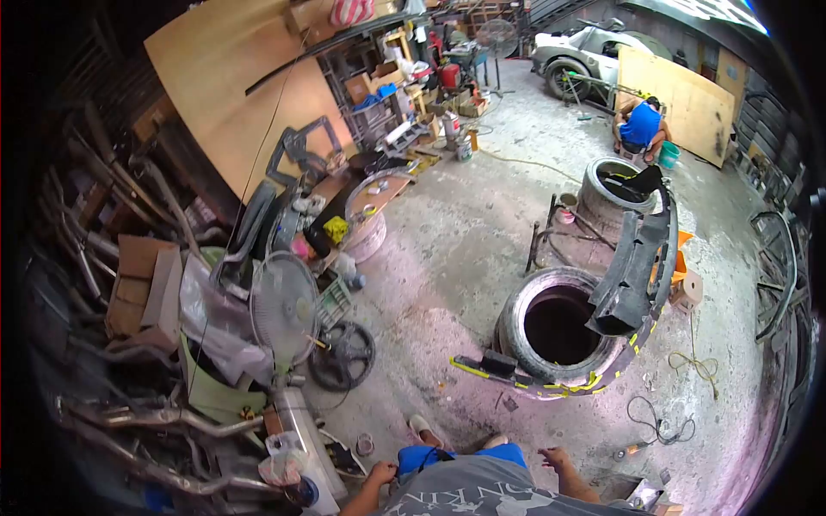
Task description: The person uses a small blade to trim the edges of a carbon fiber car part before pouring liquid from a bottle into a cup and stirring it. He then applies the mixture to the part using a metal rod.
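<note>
My left hand (pixel 381 472) hangs beside my blue shorts at the bottom of the view, its fingers curled; whether anything is in them is too small to tell. To the right of my body, my right hand (pixel 555 457) is held out over the floor with its fingers apart and nothing in it. Ahead of my right hand, a dark bumper with yellow tape (pixel 594 378) curves around a pale tire (pixel 514 322). A dark grey panel (pixel 619 279) rests over the tire's right side.
A standing fan (pixel 282 301), a black wheel (pixel 342 355) and metal pipes crowd the left. Another tire (pixel 594 193) stands ahead. A person in blue (pixel 641 125) crouches near a plywood sheet (pixel 688 103). A coiled cable (pixel 661 426) lies on the right floor.
</note>
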`<state>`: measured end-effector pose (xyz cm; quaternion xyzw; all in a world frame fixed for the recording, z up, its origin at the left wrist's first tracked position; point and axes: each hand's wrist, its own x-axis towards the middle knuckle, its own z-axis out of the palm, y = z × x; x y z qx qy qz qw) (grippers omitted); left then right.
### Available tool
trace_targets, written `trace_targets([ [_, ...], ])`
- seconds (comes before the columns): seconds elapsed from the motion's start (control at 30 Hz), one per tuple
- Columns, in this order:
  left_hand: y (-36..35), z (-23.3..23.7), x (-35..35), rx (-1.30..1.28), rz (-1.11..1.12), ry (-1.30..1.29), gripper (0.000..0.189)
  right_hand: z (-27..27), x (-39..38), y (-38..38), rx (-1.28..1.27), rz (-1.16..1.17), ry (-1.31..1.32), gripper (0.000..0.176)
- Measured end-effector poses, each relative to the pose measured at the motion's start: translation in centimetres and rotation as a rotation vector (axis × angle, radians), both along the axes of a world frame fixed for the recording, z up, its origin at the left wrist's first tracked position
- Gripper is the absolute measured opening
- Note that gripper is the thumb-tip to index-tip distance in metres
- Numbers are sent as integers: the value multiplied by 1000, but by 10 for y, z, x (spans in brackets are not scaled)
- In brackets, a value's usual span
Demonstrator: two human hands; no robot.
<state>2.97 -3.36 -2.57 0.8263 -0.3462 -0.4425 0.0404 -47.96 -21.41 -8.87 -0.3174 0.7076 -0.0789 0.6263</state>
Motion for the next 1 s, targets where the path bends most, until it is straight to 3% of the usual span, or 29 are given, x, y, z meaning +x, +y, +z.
trace_targets([
  [0.17, -23, -7, 24, -76, -134, -83, 33, 8, -4, 10, -58, -152, 58, 27],
  [0.23, -36, -9, 33, -8, -164, 18, 34, -6, -8, 18, -69, -130, 163, 31],
  [0.27, -44, -12, 35, 36, -100, 101, 35, -10, -10, 20, -102, -37, 232, 31],
  [0.37, -68, -31, 58, -100, -333, 136, 34, -49, -10, 44, -138, 141, 363, 32],
  [0.5, -107, -45, 88, -76, -417, 129, 33, 1, 30, 67, 30, -90, 339, 35],
  [0.73, -152, -77, 157, -84, -461, 155, 29, 40, 104, 76, 50, -361, 165, 34],
  [0.83, -183, -66, 169, 69, -408, 269, 25, 66, 135, 83, -33, -418, 164, 34],
  [0.93, -223, -14, 154, 200, -326, 351, 21, 88, 155, 80, -108, -414, 247, 34],
  [1.0, -248, -54, 167, 259, -259, 453, 20, 93, 166, 77, -317, -461, 307, 36],
])
